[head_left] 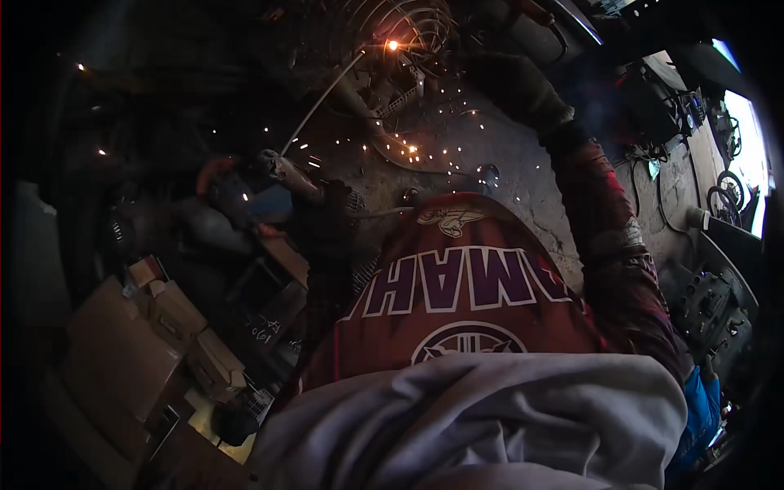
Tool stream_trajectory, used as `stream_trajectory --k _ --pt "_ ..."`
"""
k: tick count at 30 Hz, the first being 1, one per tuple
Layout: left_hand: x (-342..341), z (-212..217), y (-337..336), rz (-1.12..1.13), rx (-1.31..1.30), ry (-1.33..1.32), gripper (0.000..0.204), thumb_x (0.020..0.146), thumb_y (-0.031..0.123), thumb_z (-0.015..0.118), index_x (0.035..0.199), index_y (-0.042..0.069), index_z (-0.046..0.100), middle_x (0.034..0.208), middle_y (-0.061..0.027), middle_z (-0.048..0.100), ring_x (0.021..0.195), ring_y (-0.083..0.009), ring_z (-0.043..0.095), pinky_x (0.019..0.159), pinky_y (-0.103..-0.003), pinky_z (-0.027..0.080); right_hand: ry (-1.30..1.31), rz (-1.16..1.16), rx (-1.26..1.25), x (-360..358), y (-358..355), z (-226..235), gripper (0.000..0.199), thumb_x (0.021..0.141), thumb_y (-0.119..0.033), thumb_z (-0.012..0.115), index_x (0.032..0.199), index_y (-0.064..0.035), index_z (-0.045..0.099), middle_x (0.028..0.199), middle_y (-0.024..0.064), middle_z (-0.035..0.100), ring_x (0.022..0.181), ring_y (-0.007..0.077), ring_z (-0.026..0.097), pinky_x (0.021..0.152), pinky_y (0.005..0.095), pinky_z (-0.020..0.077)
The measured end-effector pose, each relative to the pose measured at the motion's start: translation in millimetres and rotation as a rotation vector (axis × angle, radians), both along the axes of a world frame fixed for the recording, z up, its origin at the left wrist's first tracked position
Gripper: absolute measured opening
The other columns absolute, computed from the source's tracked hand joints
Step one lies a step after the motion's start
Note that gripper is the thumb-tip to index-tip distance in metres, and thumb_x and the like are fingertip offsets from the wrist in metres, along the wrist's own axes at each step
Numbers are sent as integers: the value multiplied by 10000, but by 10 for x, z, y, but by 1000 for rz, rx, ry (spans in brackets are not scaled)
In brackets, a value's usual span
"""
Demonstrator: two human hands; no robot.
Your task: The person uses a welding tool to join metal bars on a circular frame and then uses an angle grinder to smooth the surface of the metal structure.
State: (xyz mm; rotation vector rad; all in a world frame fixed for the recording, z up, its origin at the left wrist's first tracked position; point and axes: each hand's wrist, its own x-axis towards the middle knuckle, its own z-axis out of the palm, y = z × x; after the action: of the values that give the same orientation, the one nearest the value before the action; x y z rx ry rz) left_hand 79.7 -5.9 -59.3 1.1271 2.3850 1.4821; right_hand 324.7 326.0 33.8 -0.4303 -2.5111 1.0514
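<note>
My left hand [327, 216], dark and gloved, is closed around a welding electrode holder [290, 175]. A thin pale welding rod [322, 96] slants up and to the right from its jaws. Beyond the rod's tip, an orange-white glowing spot [393, 45] burns beside a round frame of concentric metal rings [425, 18]. Bright sparks scatter below it. My right arm reaches forward in a thick glove, and the right hand [486, 72] is close to the ringed frame's right side. Its fingers are lost in shadow, so any grip is hidden.
Cardboard boxes [122, 351] stand at the left. A cable [384, 214] runs from near my left hand. Dark equipment [653, 102] stands on the right, with wheels [727, 192] behind it. A grey machine [710, 306] and a blue-clothed person [701, 416] are at the lower right.
</note>
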Motion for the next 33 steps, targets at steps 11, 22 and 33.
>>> stream_trajectory --k 11,22,33 --pt "239 193 81 5 82 -383 406 835 93 739 1182 -6 553 974 -62 607 830 -186 634 712 -328 571 -15 -74 157 -4 -60 95 293 964 -194 654 1229 -71 684 1119 123 726 1009 256 710 890 345 546" --pt "793 507 206 117 61 -387 347 801 64 726 1096 -16 563 909 -71 626 760 -177 673 689 -331 579 -195 -253 131 412 -125 639 315 966 -288 644 1189 -73 701 1076 157 728 1003 303 711 842 368 553" --pt "1207 472 294 196 211 -549 306 817 41 703 1084 -36 576 868 -77 621 714 -176 667 666 -326 594 -147 -106 -327 594 11 592 349 992 -218 637 1299 -53 641 988 65 716 823 95 636 752 285 538"
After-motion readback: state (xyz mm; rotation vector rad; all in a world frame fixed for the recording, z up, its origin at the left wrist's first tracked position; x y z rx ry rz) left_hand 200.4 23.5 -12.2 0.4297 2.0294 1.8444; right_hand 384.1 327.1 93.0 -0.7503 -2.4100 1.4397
